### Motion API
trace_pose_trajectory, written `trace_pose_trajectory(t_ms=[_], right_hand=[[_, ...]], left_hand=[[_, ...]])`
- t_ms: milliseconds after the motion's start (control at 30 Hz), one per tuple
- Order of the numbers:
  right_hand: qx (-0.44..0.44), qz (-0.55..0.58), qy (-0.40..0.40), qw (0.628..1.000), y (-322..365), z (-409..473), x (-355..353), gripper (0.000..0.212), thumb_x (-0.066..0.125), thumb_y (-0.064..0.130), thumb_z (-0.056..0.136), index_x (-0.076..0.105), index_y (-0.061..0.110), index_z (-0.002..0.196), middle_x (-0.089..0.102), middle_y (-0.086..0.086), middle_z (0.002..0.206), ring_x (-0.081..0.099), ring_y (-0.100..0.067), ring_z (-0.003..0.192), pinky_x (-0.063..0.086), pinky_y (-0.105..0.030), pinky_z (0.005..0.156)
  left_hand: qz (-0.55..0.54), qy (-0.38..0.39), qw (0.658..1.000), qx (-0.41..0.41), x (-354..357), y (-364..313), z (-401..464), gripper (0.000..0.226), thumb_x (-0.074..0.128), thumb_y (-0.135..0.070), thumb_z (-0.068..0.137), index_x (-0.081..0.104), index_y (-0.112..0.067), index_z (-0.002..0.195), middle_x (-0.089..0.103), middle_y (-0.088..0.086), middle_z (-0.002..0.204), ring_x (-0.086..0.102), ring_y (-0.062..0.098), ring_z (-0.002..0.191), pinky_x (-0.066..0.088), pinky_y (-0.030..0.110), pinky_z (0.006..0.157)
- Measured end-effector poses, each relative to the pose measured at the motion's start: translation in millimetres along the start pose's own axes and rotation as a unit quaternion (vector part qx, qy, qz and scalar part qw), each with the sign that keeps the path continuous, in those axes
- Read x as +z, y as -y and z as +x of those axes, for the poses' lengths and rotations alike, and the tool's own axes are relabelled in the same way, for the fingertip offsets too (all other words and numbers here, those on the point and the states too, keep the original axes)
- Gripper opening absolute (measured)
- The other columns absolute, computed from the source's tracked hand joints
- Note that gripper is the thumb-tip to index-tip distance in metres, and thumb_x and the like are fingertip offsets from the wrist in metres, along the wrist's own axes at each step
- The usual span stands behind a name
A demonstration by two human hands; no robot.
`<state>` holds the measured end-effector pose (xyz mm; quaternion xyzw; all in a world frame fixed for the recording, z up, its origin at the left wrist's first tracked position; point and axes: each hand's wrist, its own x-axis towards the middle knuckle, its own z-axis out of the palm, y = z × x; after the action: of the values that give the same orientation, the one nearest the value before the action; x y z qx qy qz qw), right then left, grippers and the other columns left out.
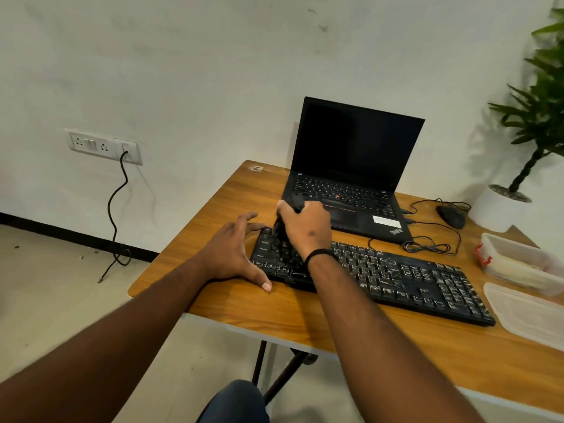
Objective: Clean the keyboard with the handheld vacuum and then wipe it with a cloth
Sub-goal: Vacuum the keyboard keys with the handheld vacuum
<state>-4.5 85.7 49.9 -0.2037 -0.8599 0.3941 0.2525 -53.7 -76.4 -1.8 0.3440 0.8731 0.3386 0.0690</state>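
Note:
A black keyboard [396, 276] with dusty, whitish keys lies across the wooden table [244, 303]. My right hand [305, 227] grips a small black handheld vacuum [285, 236], its lower end down on the keyboard's left keys and its top [297, 200] poking out above my fingers. My left hand [235, 251] lies spread at the keyboard's left end, thumb on the table by the front corner, fingers stretched along the left edge. No cloth is visible.
An open black laptop [351, 166] stands behind the keyboard. A black mouse [451, 215] and coiled cables [427, 247] lie to its right. A clear plastic container [518, 264] and its lid [528, 312] sit at the right edge, a potted plant [531, 141] behind.

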Motion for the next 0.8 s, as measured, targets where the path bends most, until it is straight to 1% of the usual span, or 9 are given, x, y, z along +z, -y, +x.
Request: trace_pose_trajectory(t_ms=[100,200,300,400,467,533,667,733,800], right_hand=[[-0.051,0.021,0.092,0.994,2,-3,3,0.043,0.069,0.048,0.08,0.048,0.021,0.053,0.049,0.005,0.051,0.049,-0.014,0.048,0.039,-0.03,0.048],[-0.071,-0.002,0.166,0.984,2,1,-15,0.046,0.073,0.048,0.08,0.047,0.018,0.056,0.047,0.002,0.052,0.044,-0.014,0.045,0.035,-0.029,0.047],[-0.098,-0.001,0.167,0.981,-2,-1,-29,0.047,0.071,0.056,0.08,0.055,0.016,0.062,0.054,-0.002,0.055,0.051,-0.016,0.048,0.039,-0.032,0.049],[-0.121,0.047,0.164,0.978,-3,-8,-31,0.046,0.072,0.05,0.083,0.055,0.014,0.062,0.051,0.001,0.054,0.048,-0.011,0.048,0.037,-0.029,0.048],[-0.144,0.061,0.197,0.968,1,-14,-27,0.044,0.074,0.045,0.084,0.057,0.011,0.063,0.05,0.002,0.054,0.046,-0.008,0.046,0.037,-0.026,0.046],[-0.163,0.021,0.239,0.957,5,-19,-23,0.041,0.075,0.043,0.084,0.058,0.011,0.064,0.051,0.002,0.053,0.047,-0.008,0.044,0.036,-0.024,0.044],[-0.173,-0.092,0.301,0.933,18,-10,-35,0.04,0.076,0.042,0.083,0.056,0.015,0.06,0.051,0.002,0.053,0.046,-0.011,0.044,0.035,-0.025,0.043],[-0.185,-0.11,0.291,0.932,22,-7,-38,0.041,0.075,0.046,0.081,0.056,0.017,0.061,0.051,0.004,0.055,0.047,-0.012,0.047,0.036,-0.027,0.045],[-0.199,-0.076,0.275,0.938,23,-12,-32,0.04,0.074,0.048,0.081,0.06,0.014,0.065,0.052,0.005,0.055,0.048,-0.01,0.047,0.037,-0.026,0.046]], left_hand=[[-0.005,-0.003,1.0,-0.003,0,-1,-1,0.16,0.093,-0.068,0.03,0.007,-0.026,0.158,0.039,-0.003,0.157,0.026,0.017,0.147,0.026,0.041,0.12],[-0.008,-0.003,1.0,-0.006,0,-1,-1,0.157,0.098,-0.059,0.035,0.008,-0.025,0.159,0.036,0.001,0.158,0.026,0.02,0.147,0.028,0.044,0.121],[-0.002,0.003,1.0,-0.011,-2,-1,0,0.162,0.091,-0.071,0.028,0.006,-0.027,0.158,0.033,0.0,0.159,0.024,0.021,0.147,0.028,0.045,0.12],[-0.003,0.007,1.0,-0.012,-2,0,0,0.163,0.089,-0.075,0.025,0.007,-0.028,0.158,0.034,0.0,0.159,0.025,0.021,0.147,0.029,0.047,0.12],[-0.005,-0.001,1.0,-0.014,-1,3,1,0.163,0.089,-0.078,0.023,0.009,-0.031,0.156,0.034,0.001,0.158,0.028,0.021,0.145,0.034,0.049,0.118],[-0.004,-0.002,1.0,-0.013,-1,6,2,0.164,0.09,-0.078,0.02,0.011,-0.032,0.157,0.035,0.0,0.156,0.03,0.021,0.144,0.036,0.05,0.116],[-0.004,0.016,1.0,-0.012,-4,2,1,0.163,0.094,-0.067,0.024,0.01,-0.028,0.158,0.036,-0.001,0.156,0.029,0.02,0.144,0.031,0.046,0.119],[-0.009,0.016,1.0,-0.017,-4,3,2,0.16,0.092,-0.071,0.023,0.015,-0.027,0.156,0.037,-0.001,0.154,0.031,0.019,0.142,0.034,0.046,0.117],[-0.001,0.011,1.0,-0.008,-3,10,5,0.155,0.089,-0.079,0.021,0.025,-0.03,0.153,0.039,-0.005,0.149,0.036,0.02,0.139,0.04,0.049,0.113]])
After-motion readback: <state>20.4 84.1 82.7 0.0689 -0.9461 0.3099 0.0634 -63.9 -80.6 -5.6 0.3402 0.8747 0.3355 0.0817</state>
